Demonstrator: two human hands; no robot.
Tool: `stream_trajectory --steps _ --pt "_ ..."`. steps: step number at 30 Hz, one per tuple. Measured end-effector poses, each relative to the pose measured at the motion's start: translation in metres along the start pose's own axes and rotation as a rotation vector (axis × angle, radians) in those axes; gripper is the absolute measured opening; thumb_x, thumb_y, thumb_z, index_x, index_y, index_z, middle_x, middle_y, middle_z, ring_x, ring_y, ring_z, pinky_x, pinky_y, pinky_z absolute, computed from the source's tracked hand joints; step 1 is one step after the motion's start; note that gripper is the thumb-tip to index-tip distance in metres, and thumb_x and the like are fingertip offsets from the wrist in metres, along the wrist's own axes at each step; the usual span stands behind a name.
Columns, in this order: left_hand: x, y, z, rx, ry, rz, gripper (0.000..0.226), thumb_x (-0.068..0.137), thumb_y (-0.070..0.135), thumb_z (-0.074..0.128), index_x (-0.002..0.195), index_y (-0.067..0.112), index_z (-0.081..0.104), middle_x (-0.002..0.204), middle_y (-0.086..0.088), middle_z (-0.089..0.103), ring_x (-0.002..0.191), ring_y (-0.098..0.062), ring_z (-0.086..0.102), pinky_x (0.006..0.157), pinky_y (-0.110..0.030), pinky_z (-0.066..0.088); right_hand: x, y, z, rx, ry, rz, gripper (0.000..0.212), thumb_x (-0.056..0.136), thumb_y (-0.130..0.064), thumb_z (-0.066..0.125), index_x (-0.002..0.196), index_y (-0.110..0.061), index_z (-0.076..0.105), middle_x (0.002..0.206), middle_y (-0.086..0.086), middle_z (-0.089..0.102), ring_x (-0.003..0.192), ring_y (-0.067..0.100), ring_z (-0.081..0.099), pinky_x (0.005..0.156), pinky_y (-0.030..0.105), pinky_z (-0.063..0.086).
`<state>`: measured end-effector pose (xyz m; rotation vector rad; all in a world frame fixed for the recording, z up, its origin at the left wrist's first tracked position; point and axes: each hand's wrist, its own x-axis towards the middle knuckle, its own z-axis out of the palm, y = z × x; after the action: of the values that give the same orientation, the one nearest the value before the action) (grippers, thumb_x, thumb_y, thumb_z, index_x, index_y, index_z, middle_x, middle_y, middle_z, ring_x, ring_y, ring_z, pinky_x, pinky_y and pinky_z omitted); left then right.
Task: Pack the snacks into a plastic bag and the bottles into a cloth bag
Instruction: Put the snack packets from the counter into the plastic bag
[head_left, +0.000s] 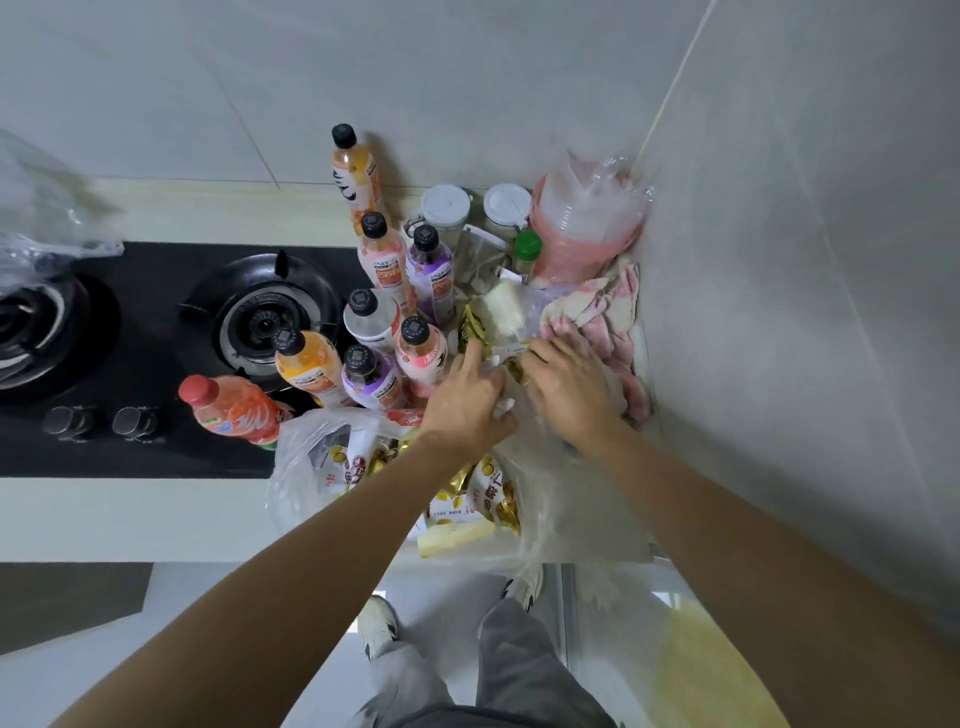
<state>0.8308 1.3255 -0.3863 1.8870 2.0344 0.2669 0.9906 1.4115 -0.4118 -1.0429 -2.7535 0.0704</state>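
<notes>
A clear plastic bag lies open on the counter's front edge with several snack packs inside. My left hand and my right hand meet over its far rim, both gripping the bag's film next to a gold snack wrapper. Several drink bottles with black caps stand upright just left of my hands. A red-capped orange bottle lies tilted by the bag. The cloth bag is not something I can pick out.
A black gas hob with two burners and knobs fills the left. Two white-lidded jars, a pink stack of tubs and a pink-white towel crowd the corner. The tiled wall stands close on the right.
</notes>
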Motion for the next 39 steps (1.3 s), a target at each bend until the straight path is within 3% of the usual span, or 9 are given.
stream_trajectory --steps 4,10,16,19,22,26,30,35,39 --pt "-0.017 -0.002 -0.025 -0.036 0.052 0.031 0.025 0.078 0.029 0.066 0.096 0.013 0.063 0.115 -0.003 0.031 0.099 -0.025 0.052 0.071 -0.040 0.056 -0.012 -0.015 -0.025 0.031 0.057 0.041 0.009 0.084 -0.007 0.065 0.093 -0.009 0.063 0.105 0.009 0.064 0.115 0.039 0.061 0.110 0.057 0.042" --pt "-0.067 -0.021 -0.047 -0.086 0.111 0.099 0.027 0.075 0.038 0.068 0.089 0.016 0.062 0.117 -0.007 0.037 0.108 -0.028 0.051 0.068 -0.037 0.055 -0.035 -0.066 -0.061 0.105 0.202 0.106 0.014 0.078 -0.001 0.068 0.086 -0.008 0.059 0.097 0.007 0.062 0.096 0.029 0.060 0.080 0.043 0.051" --pt "-0.140 -0.055 -0.037 -0.119 0.046 0.088 0.023 0.073 0.032 0.072 0.086 0.015 0.062 0.103 -0.002 0.034 0.089 -0.027 0.051 0.060 -0.030 0.043 -0.081 -0.144 -0.049 0.203 0.147 0.071 0.008 0.084 -0.002 0.059 0.087 -0.007 0.053 0.098 0.007 0.055 0.094 0.026 0.056 0.066 0.038 0.050" --pt "-0.164 -0.071 -0.023 -0.108 -0.054 0.026 0.022 0.074 0.036 0.073 0.080 0.022 0.057 0.111 -0.004 0.038 0.098 -0.030 0.053 0.067 -0.031 0.044 -0.102 -0.173 -0.029 0.199 0.057 0.087 0.007 0.084 -0.005 0.057 0.088 -0.009 0.052 0.101 0.005 0.054 0.095 0.026 0.056 0.056 0.041 0.053" --pt "-0.172 -0.081 -0.018 -0.124 -0.108 -0.016 0.019 0.075 0.035 0.077 0.086 0.029 0.062 0.125 -0.008 0.042 0.120 -0.031 0.050 0.077 -0.032 0.048 -0.111 -0.188 -0.014 0.178 -0.029 0.073 0.011 0.085 -0.005 0.059 0.089 -0.011 0.051 0.101 0.004 0.052 0.096 0.027 0.055 0.060 0.044 0.054" --pt "-0.161 -0.090 -0.016 -0.038 -0.053 -0.004 0.024 0.081 0.033 0.072 0.098 0.020 0.064 0.119 -0.008 0.044 0.112 -0.032 0.046 0.081 -0.039 0.047 -0.098 -0.192 -0.004 0.137 -0.074 0.189 0.018 0.079 0.002 0.064 0.093 -0.008 0.057 0.107 0.008 0.055 0.100 0.031 0.057 0.064 0.046 0.056" --pt "-0.145 -0.093 -0.015 0.101 -0.008 0.002 0.038 0.082 0.045 0.068 0.110 0.019 0.069 0.135 -0.009 0.045 0.126 -0.033 0.041 0.091 -0.045 0.047 -0.086 -0.189 0.002 0.147 -0.160 0.256 0.034 0.071 0.006 0.070 0.101 -0.006 0.060 0.114 0.010 0.056 0.107 0.031 0.055 0.068 0.045 0.057" --pt "-0.145 -0.095 -0.013 0.148 -0.087 -0.011 0.078 0.066 0.064 0.073 0.131 0.024 0.061 0.140 -0.010 0.045 0.127 -0.035 0.043 0.093 -0.050 0.046 -0.090 -0.185 0.004 0.182 -0.202 0.195 0.037 0.079 -0.036 0.062 0.107 -0.013 0.055 0.117 0.007 0.050 0.108 0.030 0.050 0.083 0.044 0.052" --pt "-0.151 -0.093 -0.012 0.161 -0.126 0.008 0.080 0.059 0.060 0.084 0.129 0.027 0.063 0.142 -0.009 0.046 0.128 -0.035 0.046 0.093 -0.050 0.045 -0.089 -0.178 -0.003 0.204 -0.148 0.165 0.040 0.077 -0.040 0.059 0.108 -0.015 0.057 0.118 0.004 0.051 0.110 0.025 0.049 0.084 0.037 0.050"
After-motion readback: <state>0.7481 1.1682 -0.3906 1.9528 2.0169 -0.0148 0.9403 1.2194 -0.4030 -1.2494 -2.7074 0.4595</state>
